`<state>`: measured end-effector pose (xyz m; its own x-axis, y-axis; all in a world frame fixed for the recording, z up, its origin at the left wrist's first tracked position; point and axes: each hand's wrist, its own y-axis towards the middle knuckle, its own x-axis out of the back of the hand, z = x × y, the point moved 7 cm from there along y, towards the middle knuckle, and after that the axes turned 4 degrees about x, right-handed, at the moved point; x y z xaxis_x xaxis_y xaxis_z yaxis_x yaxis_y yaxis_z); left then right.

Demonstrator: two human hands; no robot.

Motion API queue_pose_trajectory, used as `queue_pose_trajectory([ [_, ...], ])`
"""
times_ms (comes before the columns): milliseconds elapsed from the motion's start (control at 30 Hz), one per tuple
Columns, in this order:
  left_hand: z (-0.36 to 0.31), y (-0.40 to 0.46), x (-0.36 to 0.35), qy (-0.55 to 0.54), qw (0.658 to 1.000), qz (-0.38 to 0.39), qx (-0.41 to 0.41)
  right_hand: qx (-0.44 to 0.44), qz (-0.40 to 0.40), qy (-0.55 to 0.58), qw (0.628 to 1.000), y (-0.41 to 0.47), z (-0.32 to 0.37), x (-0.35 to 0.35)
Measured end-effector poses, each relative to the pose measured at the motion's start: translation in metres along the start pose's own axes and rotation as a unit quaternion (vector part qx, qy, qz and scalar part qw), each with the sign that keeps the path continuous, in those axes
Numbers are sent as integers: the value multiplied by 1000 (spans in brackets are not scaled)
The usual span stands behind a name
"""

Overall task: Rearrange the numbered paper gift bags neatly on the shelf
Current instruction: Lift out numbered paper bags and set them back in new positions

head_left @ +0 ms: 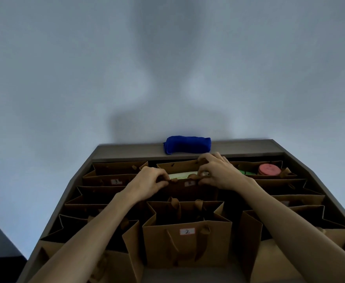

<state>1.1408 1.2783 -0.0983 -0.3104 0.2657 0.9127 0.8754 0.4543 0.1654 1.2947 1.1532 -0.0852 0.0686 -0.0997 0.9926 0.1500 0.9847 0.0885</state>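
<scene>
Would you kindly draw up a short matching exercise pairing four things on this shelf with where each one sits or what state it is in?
Things:
1. blue cloth
2. bag labelled 2
3. bag labelled 3
4. bag labelled 8

Places or states:
A. front middle, handles hanging down its face
B. back row, left side
C. back ledge, by the wall
D. top edge pinched by the left hand and right hand

Pairs: 1-C, 2-A, 3-B, 4-D

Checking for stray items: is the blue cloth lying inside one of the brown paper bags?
No, the folded blue cloth lies on the grey shelf ledge behind the bags.
</scene>
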Motion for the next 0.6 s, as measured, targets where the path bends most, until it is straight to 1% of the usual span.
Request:
queue_pose_trajectory([
  [200,-4,7,0,21,1000,-16,-3,2,36,-12,999,22,-3,0],
  [367,-4,4,-2,20,999,41,-8,26,35,-35,998,28,1,-1],
  [500,-6,1,-2,20,998,58,-24,49,70,-56,995,31,7,-12],
  [600,-4,2,-2,10,997,71,-29,55,69,-51,995,35,6,-11],
])
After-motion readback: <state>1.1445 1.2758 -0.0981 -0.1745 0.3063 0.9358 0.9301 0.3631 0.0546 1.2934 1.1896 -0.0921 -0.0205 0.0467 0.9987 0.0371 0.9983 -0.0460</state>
